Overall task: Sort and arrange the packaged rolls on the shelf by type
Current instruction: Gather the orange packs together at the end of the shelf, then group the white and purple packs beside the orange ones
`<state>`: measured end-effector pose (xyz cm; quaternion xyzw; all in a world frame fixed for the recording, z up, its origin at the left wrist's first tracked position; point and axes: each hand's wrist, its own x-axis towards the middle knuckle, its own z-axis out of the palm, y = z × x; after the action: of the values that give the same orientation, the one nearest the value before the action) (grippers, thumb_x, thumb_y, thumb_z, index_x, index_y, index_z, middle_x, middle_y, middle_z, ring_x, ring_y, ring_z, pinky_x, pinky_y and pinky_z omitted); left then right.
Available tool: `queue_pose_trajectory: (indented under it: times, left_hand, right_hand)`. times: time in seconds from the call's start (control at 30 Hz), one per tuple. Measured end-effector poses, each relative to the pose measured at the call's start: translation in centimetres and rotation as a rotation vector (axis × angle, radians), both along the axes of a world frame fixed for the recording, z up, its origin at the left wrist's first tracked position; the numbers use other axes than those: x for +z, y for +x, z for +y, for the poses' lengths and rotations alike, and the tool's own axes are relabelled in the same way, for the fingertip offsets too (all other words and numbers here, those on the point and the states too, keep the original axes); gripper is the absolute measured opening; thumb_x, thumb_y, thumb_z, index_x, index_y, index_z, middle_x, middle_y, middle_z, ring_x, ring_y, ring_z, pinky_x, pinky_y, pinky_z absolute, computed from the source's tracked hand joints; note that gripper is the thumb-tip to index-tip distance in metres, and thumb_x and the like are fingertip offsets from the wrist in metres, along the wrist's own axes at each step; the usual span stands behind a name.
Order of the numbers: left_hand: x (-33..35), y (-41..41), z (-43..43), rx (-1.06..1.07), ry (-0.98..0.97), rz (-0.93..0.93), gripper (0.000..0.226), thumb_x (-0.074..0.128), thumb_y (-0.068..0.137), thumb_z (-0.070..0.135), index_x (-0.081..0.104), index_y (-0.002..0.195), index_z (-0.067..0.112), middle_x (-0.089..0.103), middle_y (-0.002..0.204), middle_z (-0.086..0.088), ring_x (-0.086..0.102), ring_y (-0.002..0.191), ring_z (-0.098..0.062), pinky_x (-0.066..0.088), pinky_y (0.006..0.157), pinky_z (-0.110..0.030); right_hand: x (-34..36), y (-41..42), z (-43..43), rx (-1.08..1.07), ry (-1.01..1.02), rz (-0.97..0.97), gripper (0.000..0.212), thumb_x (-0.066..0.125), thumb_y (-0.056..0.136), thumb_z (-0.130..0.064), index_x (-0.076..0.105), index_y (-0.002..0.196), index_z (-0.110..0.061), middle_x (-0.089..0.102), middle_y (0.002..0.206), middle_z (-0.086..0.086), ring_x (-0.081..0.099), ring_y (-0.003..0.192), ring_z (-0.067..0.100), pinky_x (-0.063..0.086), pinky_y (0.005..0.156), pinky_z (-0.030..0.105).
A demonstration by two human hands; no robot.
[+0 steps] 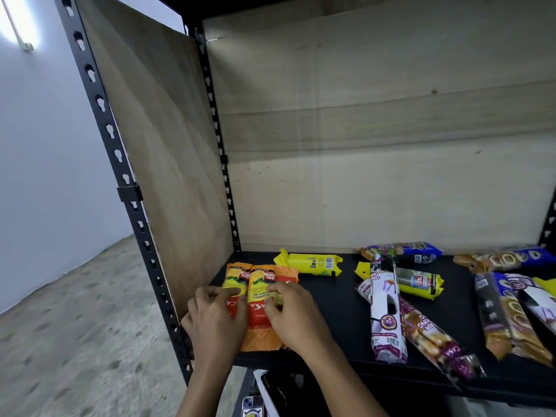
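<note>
Three orange-and-red packaged rolls (258, 284) lie side by side at the left end of the black shelf (337, 308). My left hand (213, 320) holds the leftmost roll with curled fingers. My right hand (293, 316) grips the rightmost rolls, fingers bent over them. A yellow roll (313, 264) lies crosswise behind them. Another yellow roll (418, 282) sits mid-shelf. White-and-purple long rolls (386, 320) lie beside it. Blue-and-brown rolls (508, 320) are spread at the right.
A wooden side panel (168, 176) and a black perforated upright (129, 188) bound the shelf on the left. A wooden back panel (376, 176) closes the rear. A phone (251, 406) and a dark item lie on the level below.
</note>
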<state>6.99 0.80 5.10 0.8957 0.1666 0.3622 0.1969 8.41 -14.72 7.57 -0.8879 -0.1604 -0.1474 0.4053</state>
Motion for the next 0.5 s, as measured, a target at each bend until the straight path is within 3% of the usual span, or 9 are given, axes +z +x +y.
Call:
queue_pose_trajectory:
  times: [0.17, 0.3, 0.5]
  left_hand:
    - [0.9, 0.3, -2.3, -0.115, 0.014, -0.06, 0.014, 0.069, 0.086, 0.04, 0.074, 0.097, 0.032, 0.054, 0.108, 0.003, 0.048, 0.108, -0.024, 0.039, 0.088, -0.049]
    - [1.4, 0.5, -6.5, -0.283, 0.033, -0.122, 0.013, 0.068, 0.087, 0.038, 0.073, 0.096, 0.03, 0.057, 0.103, 0.004, 0.053, 0.102, -0.023, 0.044, 0.083, -0.045]
    - [2.1, 0.6, -13.3, -0.599, -0.052, -0.137, 0.02, 0.062, 0.088, 0.04, 0.072, 0.101, 0.028, 0.054, 0.099, 0.009, 0.056, 0.095, -0.013, 0.05, 0.082, -0.041]
  right_hand:
    - [0.7, -0.1, -3.6, -0.046, 0.048, -0.057, 0.028, 0.052, 0.095, -0.042, 0.062, 0.12, -0.034, 0.056, 0.119, -0.011, 0.057, 0.104, 0.006, 0.054, 0.086, 0.03]
    - [1.2, -0.6, -9.2, -0.189, 0.064, -0.128, 0.022, 0.055, 0.094, -0.03, 0.067, 0.112, -0.029, 0.059, 0.106, -0.011, 0.059, 0.094, 0.006, 0.053, 0.085, 0.032]
    - [2.3, -2.4, -18.3, -0.391, 0.001, -0.135, 0.022, 0.056, 0.092, -0.025, 0.068, 0.11, -0.03, 0.059, 0.106, -0.01, 0.061, 0.093, 0.012, 0.051, 0.08, 0.032]
